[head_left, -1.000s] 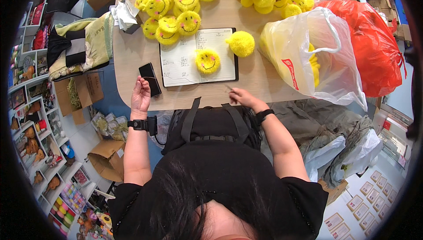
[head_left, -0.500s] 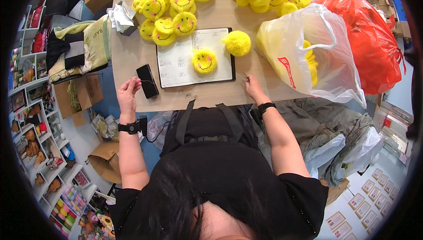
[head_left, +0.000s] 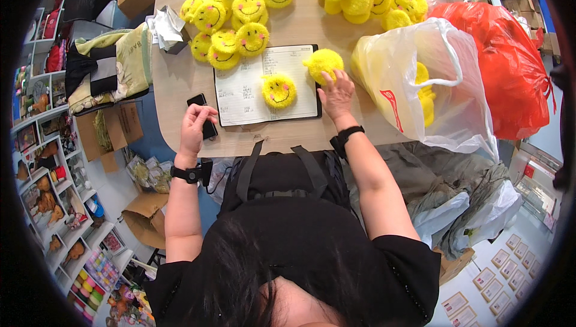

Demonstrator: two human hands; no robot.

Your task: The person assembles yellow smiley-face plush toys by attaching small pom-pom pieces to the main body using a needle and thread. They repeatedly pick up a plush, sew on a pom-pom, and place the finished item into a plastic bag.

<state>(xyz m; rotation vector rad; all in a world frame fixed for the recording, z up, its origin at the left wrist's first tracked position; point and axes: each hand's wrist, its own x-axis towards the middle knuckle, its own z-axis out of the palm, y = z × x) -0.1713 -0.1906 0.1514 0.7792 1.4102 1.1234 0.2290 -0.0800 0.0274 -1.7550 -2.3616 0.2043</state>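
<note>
Across pale surface point(head_left: 180, 78): touching yellow puff point(head_left: 324, 63) with spread right fingers point(head_left: 340, 82); pinching left fingers point(head_left: 206, 112), unclear on what, half-covering phone point(head_left: 209, 129) beneath.

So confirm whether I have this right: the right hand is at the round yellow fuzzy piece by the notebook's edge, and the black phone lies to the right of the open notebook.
Wrong side for the phone: the head view shows the black phone to the left of the open notebook. The right hand is at the round yellow fuzzy piece, as stated.
</note>
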